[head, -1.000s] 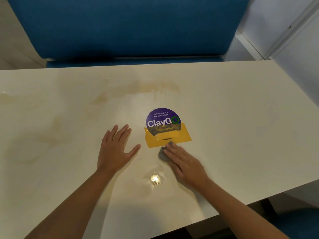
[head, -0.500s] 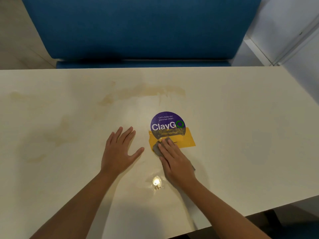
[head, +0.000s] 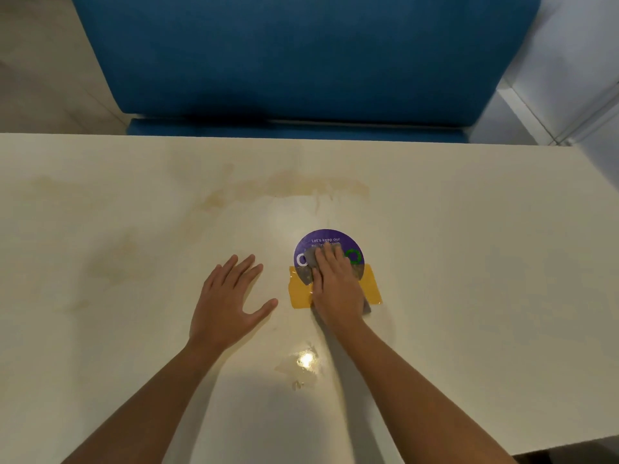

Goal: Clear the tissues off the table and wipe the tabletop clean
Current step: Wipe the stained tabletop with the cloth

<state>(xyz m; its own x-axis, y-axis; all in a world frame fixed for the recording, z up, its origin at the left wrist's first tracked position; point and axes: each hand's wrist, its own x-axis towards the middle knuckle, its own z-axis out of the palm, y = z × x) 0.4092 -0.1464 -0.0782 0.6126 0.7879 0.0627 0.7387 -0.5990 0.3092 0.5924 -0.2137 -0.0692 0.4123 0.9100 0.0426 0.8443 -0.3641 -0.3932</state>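
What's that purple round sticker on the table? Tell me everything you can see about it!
The round purple sticker lies flat on the cream tabletop. Small white words at its top start "Let's keep our", and a green ring shows on its right side. Bigger white letters are mostly hidden, because the right hand presses a grey cloth flat over its middle. A shiny yellow strip crosses its lower part.

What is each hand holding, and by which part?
Nothing is gripped. Right hand presses flat fingers on the middle of a grey cloth atop the sticker; left hand rests open on the table.
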